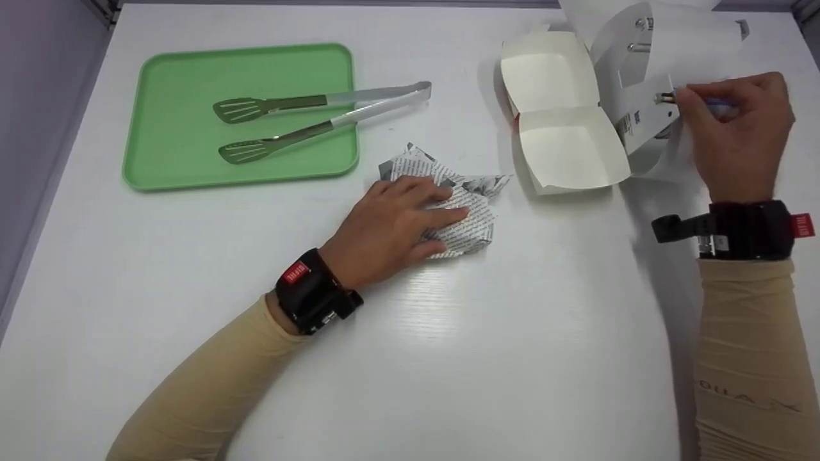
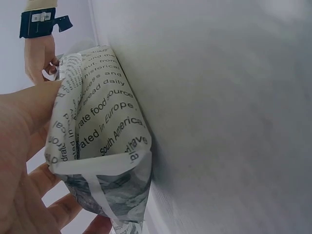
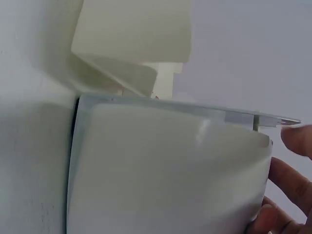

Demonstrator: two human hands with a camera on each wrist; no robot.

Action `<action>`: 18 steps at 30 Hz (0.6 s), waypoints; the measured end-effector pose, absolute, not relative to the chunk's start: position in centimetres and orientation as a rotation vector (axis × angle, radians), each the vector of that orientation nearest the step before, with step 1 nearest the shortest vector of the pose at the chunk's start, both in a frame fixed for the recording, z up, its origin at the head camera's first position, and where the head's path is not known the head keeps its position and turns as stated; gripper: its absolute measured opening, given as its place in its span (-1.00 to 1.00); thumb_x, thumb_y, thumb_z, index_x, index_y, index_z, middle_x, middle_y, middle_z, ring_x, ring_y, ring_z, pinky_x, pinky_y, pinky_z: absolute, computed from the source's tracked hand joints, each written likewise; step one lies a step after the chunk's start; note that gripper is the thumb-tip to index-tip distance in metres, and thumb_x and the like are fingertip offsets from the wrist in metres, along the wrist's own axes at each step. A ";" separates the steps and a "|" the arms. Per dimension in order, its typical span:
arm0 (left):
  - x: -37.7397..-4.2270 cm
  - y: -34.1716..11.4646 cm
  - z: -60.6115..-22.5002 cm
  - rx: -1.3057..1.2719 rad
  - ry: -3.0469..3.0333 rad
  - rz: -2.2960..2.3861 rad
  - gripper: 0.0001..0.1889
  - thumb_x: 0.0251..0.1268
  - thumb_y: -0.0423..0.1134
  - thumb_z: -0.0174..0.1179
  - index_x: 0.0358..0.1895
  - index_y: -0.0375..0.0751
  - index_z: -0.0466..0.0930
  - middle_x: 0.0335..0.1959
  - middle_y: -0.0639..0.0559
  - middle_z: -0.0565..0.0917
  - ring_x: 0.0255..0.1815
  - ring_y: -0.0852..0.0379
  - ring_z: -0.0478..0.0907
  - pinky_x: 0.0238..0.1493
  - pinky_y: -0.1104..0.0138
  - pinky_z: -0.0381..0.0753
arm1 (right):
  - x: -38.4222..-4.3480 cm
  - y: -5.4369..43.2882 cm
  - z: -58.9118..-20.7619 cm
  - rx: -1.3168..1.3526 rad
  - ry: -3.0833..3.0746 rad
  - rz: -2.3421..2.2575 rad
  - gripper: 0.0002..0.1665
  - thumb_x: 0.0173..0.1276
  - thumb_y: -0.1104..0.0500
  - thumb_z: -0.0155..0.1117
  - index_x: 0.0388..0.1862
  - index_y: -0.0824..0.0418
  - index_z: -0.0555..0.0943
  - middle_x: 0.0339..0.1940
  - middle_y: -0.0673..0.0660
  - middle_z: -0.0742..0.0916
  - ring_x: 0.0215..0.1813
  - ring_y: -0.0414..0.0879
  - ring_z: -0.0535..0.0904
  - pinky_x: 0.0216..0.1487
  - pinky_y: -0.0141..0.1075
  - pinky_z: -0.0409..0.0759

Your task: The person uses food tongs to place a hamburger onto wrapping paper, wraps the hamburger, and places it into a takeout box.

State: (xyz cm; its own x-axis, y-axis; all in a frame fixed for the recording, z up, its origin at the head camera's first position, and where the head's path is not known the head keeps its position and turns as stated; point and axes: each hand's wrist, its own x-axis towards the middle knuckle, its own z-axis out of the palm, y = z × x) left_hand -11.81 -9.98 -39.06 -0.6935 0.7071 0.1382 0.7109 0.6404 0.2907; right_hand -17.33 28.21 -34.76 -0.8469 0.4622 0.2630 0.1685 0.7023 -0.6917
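Note:
My left hand [image 1: 391,224] rests with spread fingers on a folded packet [image 1: 474,221] in newsprint-patterned paper. In the left wrist view the packet [image 2: 109,112] shows printed words and a folded end, with my palm alongside it. My right hand [image 1: 743,128] has bent fingers at the near end of a white metal roll dispenser [image 1: 647,118], beside a metal rod end. The right wrist view has fingertips [image 3: 287,180] along the edge of a curved white sheet [image 3: 170,165], thumb near the plate's tip; I cannot tell whether they pinch anything.
An open two-part paper burger box [image 1: 576,150] stands left of the dispenser. At the back left lies a green tray [image 1: 173,128]. Metal tongs [image 1: 301,131] lie with their slotted heads on the tray and their hinge end over the white table [image 1: 448,358].

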 end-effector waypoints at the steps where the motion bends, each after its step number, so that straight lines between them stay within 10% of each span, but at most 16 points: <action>1: -11.8 -10.0 -39.1 -1.224 -2.837 -0.512 -0.51 0.41 0.03 0.25 0.39 0.23 0.52 0.40 0.04 0.53 0.46 -0.01 0.37 0.36 -0.04 0.40 | -17.3 28.3 -34.8 -0.485 -2.510 0.929 -0.58 0.42 0.01 0.33 0.11 0.25 0.72 -0.25 -0.30 0.32 -0.04 -0.45 0.27 0.00 -0.56 0.47; 18: -11.8 -9.7 -39.2 -1.216 -2.845 -0.522 -0.51 0.41 0.03 0.25 0.39 0.24 0.52 0.40 0.04 0.53 0.46 0.00 0.37 0.35 -0.03 0.41 | -17.6 28.4 -35.7 -0.351 -2.497 0.561 -0.54 0.50 -0.08 0.21 -0.05 0.29 0.75 -0.36 -0.34 0.50 -0.28 -0.60 0.18 -0.12 -0.49 0.22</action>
State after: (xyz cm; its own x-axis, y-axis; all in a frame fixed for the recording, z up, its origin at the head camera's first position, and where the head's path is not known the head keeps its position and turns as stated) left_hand -11.83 -9.74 -39.25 -0.6996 0.7021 0.1325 0.7035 0.6443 0.3000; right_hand -17.58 28.41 -35.73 -0.8142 0.3575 0.4575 0.1277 0.8789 -0.4595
